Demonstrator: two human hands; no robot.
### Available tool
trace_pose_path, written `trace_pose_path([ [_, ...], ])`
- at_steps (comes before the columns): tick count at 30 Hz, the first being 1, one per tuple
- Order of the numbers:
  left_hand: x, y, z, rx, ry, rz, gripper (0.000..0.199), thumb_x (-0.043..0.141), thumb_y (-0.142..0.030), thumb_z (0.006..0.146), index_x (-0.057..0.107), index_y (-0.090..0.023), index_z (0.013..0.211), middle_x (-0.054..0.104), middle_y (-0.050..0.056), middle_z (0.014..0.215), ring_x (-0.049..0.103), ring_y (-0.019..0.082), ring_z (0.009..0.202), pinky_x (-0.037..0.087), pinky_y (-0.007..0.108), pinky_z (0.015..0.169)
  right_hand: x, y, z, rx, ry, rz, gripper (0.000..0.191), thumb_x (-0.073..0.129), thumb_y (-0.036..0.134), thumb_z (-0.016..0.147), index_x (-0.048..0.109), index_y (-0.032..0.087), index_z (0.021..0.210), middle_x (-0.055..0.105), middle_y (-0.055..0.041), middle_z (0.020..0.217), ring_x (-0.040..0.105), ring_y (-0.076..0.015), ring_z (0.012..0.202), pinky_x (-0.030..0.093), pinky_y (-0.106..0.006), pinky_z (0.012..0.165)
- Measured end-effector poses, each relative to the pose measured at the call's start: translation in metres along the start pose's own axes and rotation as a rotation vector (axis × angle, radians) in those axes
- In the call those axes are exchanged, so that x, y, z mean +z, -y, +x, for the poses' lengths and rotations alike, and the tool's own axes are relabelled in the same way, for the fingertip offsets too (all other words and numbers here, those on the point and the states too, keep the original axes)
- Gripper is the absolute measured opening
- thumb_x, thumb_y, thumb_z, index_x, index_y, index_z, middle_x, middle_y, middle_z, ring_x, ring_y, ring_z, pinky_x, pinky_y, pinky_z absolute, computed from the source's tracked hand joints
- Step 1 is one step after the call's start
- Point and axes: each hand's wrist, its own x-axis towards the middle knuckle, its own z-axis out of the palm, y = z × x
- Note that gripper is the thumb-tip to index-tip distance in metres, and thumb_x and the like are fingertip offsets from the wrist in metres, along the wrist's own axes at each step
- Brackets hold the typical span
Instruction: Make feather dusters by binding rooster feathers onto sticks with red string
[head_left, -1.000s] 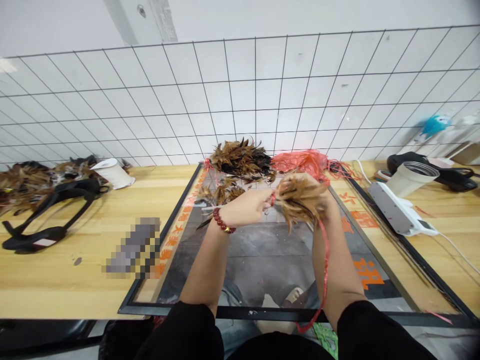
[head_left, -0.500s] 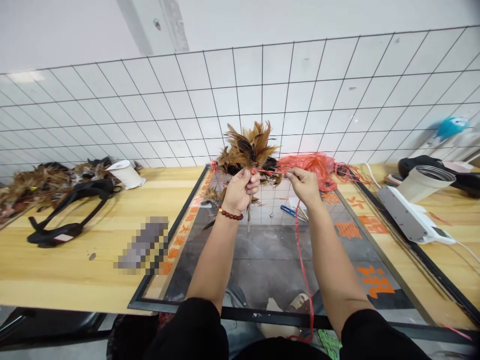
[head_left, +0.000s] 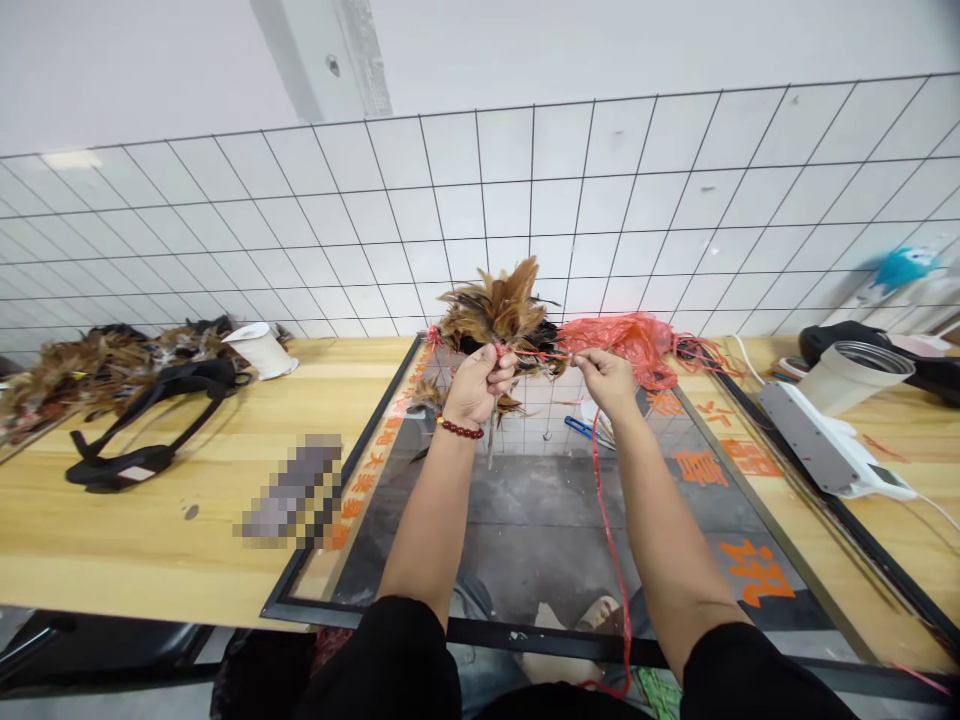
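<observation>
A bundle of brown and black feathers (head_left: pixel 501 308) stands upright in my left hand (head_left: pixel 478 384), whose fingers are closed round its base. Thin quills stick out below the fist. From that base a red plastic cord (head_left: pixel 606 530) runs taut to my right hand (head_left: pixel 604 380), which pinches it, then hangs down across the framed glass (head_left: pixel 525 500) to the front edge. Behind my right hand lies a crumpled red plastic bag (head_left: pixel 630 340). Loose feathers (head_left: pixel 427 395) rest on the glass left of my left hand.
On the left are a feather pile (head_left: pixel 90 375), a white spool (head_left: pixel 261 350) and a black strap-like frame (head_left: pixel 150 430). A blue cutter (head_left: pixel 589 430) lies on the glass. To the right stand a white power strip (head_left: pixel 825 440) and an open cylinder (head_left: pixel 855 375).
The feather bundle has turned slightly in my left hand and tilts differently. Both hands keep their hold, and the whole view has shifted a little.
</observation>
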Motion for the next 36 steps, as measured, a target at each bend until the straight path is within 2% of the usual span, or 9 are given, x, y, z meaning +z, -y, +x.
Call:
trace_pose_path([
  [5,-0.002,0.007,0.008,0.007,-0.095,-0.039,0.021,0.063,-0.028,0.089,0.051,-0.015,0.079,0.036,-0.006,0.060,0.022,0.001,0.043,0.017,0.011,0.036,0.004,-0.002,0.001,0.006,0.045,0.119,0.026,0.054,0.040,0.079,0.072,0.022,0.076,0.065,-0.0014,0.067,0.057,-0.0169,0.069,0.043,-0.028,0.070],
  [10,-0.015,-0.010,0.010,0.041,-0.257,-0.170,0.023,0.045,-0.026,0.098,0.053,-0.015,0.080,0.035,-0.006,0.057,0.021,0.002,0.040,0.019,0.011,0.035,-0.013,-0.037,0.005,0.182,0.539,0.396,0.037,0.066,0.050,0.067,0.072,0.016,0.079,0.053,0.0023,0.057,0.042,-0.0107,0.052,0.036,-0.024,0.054],
  [11,-0.019,-0.017,0.009,0.053,-0.272,-0.193,0.026,0.042,-0.026,0.100,0.053,-0.014,0.080,0.035,-0.006,0.057,0.021,0.002,0.040,0.019,0.011,0.035,-0.020,-0.051,0.008,0.259,0.498,0.397,0.040,0.067,0.050,0.066,0.073,0.014,0.081,0.053,0.0023,0.057,0.041,-0.0101,0.051,0.034,-0.024,0.052],
  [15,-0.024,-0.038,0.002,0.058,-0.268,-0.280,0.030,0.036,-0.026,0.101,0.055,-0.013,0.082,0.037,-0.005,0.057,0.025,0.002,0.040,0.021,0.011,0.035,-0.034,-0.101,0.030,0.444,-0.012,0.086,0.031,0.063,0.037,0.072,0.073,0.011,0.085,0.063,-0.0035,0.068,0.048,-0.0125,0.060,0.038,-0.026,0.060],
  [17,-0.019,-0.040,0.000,0.023,-0.245,-0.326,0.031,0.034,-0.026,0.101,0.055,-0.013,0.085,0.039,-0.005,0.057,0.027,0.002,0.040,0.021,0.011,0.035,-0.029,-0.111,0.044,0.423,-0.011,-0.134,0.024,0.062,0.029,0.075,0.075,0.011,0.086,0.067,-0.0067,0.075,0.054,-0.0154,0.068,0.040,-0.028,0.067],
  [23,-0.004,-0.042,-0.008,-0.018,-0.211,-0.401,0.032,0.031,-0.026,0.102,0.055,-0.011,0.088,0.040,-0.005,0.058,0.030,0.002,0.041,0.023,0.012,0.036,0.011,-0.097,0.073,0.138,0.171,-0.587,0.033,0.049,0.019,0.086,0.074,0.023,0.107,0.066,-0.0125,0.116,0.055,-0.0248,0.105,0.041,-0.035,0.087],
  [28,-0.006,-0.050,-0.013,0.011,-0.217,-0.416,0.030,0.032,-0.026,0.102,0.055,-0.011,0.090,0.041,-0.005,0.057,0.030,0.002,0.041,0.022,0.012,0.036,0.019,-0.102,0.076,0.162,0.312,-0.822,0.035,0.052,0.023,0.088,0.068,0.021,0.119,0.058,-0.0151,0.130,0.046,-0.0307,0.122,0.033,-0.046,0.101],
  [32,-0.007,-0.042,-0.007,-0.043,-0.202,-0.373,0.030,0.033,-0.026,0.102,0.055,-0.011,0.087,0.043,-0.004,0.058,0.033,0.002,0.041,0.024,0.011,0.037,-0.003,-0.091,0.073,0.120,0.294,-0.582,0.026,0.055,0.030,0.087,0.071,0.017,0.103,0.067,-0.0123,0.114,0.057,-0.0255,0.107,0.041,-0.042,0.095],
  [36,-0.001,-0.019,0.002,-0.183,-0.245,-0.172,0.027,0.037,-0.023,0.100,0.053,-0.012,0.081,0.057,0.001,0.064,0.043,0.002,0.043,0.033,0.011,0.039,-0.034,-0.030,0.051,-0.222,0.296,0.021,0.025,0.053,0.032,0.087,0.068,0.016,0.101,0.070,-0.0054,0.085,0.062,-0.0176,0.079,0.049,-0.031,0.075],
])
